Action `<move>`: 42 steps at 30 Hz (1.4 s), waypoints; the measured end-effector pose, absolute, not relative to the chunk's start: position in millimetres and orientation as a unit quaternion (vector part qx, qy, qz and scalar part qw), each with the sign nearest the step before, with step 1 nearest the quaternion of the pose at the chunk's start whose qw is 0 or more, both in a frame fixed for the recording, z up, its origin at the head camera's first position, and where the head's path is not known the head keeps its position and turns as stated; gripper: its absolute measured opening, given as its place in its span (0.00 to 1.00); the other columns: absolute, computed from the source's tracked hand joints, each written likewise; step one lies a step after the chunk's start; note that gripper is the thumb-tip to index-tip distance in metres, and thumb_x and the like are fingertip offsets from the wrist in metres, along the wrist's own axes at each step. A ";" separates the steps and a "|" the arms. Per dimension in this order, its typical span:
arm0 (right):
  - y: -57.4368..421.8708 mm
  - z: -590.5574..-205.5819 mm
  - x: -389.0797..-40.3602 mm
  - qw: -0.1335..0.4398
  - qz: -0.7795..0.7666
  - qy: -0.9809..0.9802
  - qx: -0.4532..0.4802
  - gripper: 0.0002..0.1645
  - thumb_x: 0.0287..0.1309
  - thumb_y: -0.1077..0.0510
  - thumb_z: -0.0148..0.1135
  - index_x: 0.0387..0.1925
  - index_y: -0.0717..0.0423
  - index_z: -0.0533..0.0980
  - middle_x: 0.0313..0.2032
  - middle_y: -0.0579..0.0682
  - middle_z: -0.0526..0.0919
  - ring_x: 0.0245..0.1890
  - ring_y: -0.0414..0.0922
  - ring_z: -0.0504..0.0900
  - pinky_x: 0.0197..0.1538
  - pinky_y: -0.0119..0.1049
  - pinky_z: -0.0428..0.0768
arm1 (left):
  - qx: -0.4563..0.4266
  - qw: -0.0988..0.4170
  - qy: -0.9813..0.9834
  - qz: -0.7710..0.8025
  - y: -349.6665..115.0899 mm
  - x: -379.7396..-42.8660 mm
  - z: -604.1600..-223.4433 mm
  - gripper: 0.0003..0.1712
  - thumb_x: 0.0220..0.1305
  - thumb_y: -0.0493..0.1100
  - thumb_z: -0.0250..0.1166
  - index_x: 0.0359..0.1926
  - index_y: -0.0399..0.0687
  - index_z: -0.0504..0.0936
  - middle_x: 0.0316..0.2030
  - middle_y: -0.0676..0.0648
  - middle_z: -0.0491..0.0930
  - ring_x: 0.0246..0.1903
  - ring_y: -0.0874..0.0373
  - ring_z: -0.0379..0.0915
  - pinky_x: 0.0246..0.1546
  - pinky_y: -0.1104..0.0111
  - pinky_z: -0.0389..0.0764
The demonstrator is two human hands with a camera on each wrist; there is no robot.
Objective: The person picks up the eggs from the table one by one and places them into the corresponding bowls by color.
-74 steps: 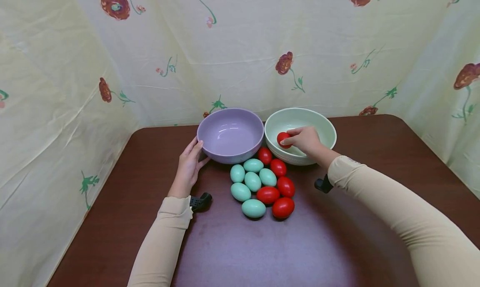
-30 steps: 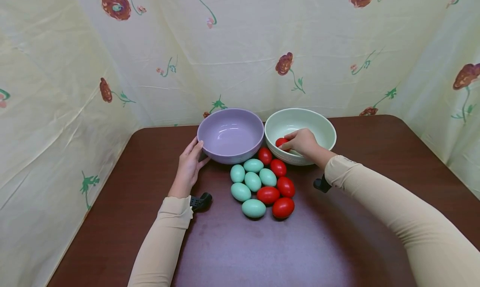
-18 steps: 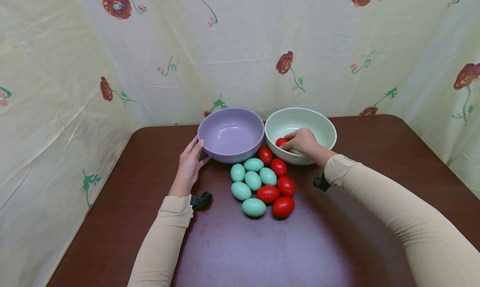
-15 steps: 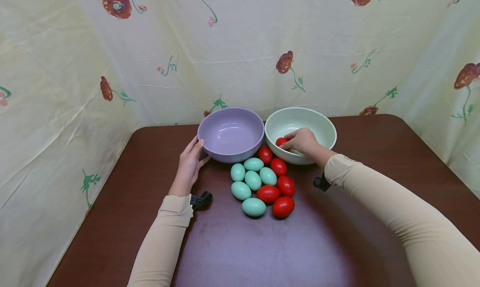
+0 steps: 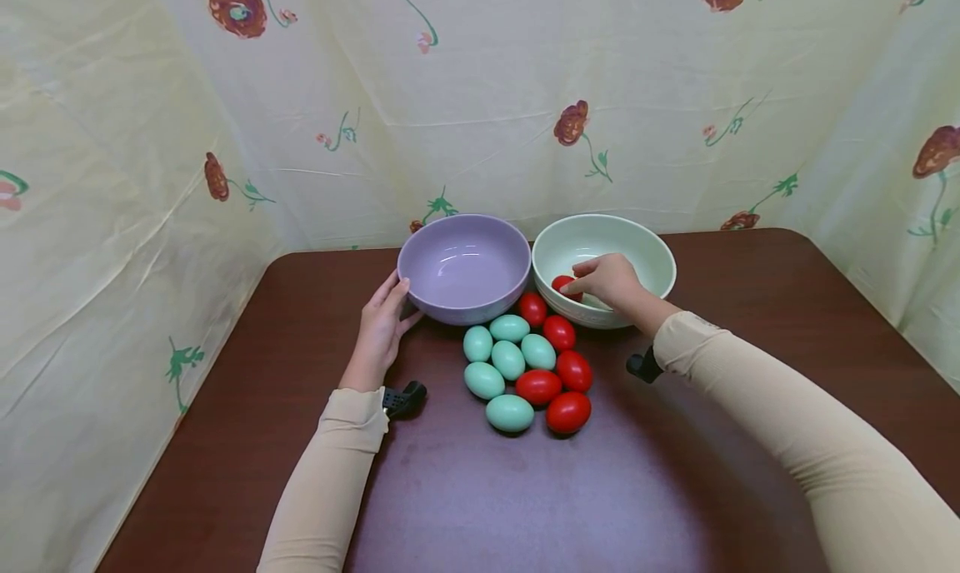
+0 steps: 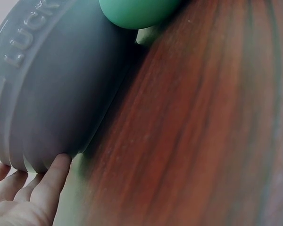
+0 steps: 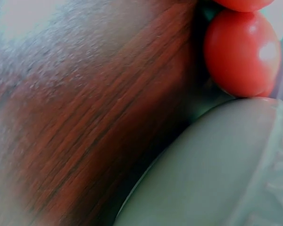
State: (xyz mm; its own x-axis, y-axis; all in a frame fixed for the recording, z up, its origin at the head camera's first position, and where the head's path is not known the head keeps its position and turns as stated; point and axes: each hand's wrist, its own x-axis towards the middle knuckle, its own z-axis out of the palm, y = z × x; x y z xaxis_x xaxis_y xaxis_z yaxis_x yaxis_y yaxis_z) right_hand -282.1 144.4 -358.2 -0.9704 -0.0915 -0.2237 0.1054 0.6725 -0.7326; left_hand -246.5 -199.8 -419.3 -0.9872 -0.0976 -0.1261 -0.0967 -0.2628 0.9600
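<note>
The left hand [image 5: 381,331] rests straight fingers against the outer side of the purple bowl [image 5: 438,306]; the left wrist view shows its fingertips touching the wall. Inside the front of the pale green bowl [image 5: 645,248] lies a red egg [image 5: 561,283]. The right hand [image 5: 611,283] reaches over that bowl's rim, thumb and forefinger spread apart around the egg and no longer pinching it. In the right wrist view the hand is out of sight; the pale green bowl's wall and a red egg [image 7: 243,54] beside it fill the right part.
In front of the bowls several mint green eggs [image 5: 508,361] and several red eggs [image 5: 574,371] lie close together on the dark brown table [image 5: 450,490]. The two bowls stand side by side at the back edge, before a flowered curtain [image 5: 480,98].
The right hand has lowered the red egg into the pale green bowl, then loosened its fingers and risen slightly off it. The left hand stays at the purple bowl.
</note>
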 end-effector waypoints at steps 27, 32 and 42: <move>170.2 -330.4 -224.7 0.149 -0.631 0.761 -0.024 0.35 0.62 0.51 0.68 0.65 0.68 0.71 0.36 0.28 0.87 0.42 0.25 0.84 0.51 0.23 0.81 | 0.078 0.003 -0.603 -0.794 -199.8 -246.4 -417.9 0.35 0.73 0.51 0.58 0.77 0.56 0.59 0.76 0.52 0.58 0.75 0.59 0.55 0.68 0.48 0.69; 172.9 -332.2 -212.7 0.140 -0.612 0.778 -0.030 0.35 0.62 0.48 0.67 0.63 0.65 0.73 0.40 0.29 0.87 0.48 0.27 0.81 0.52 0.23 0.81 | 0.076 0.003 -0.601 -0.796 -199.0 -247.5 -417.0 0.36 0.73 0.52 0.59 0.77 0.55 0.59 0.76 0.52 0.58 0.75 0.59 0.55 0.68 0.48 0.68; 174.6 -339.5 -193.9 0.132 -0.632 0.763 -0.030 0.34 0.62 0.50 0.68 0.63 0.66 0.73 0.39 0.30 0.88 0.45 0.26 0.84 0.50 0.20 0.81 | 0.081 0.003 -0.602 -0.794 -199.9 -246.0 -417.3 0.35 0.73 0.52 0.58 0.77 0.56 0.58 0.76 0.52 0.58 0.75 0.59 0.55 0.68 0.48 0.69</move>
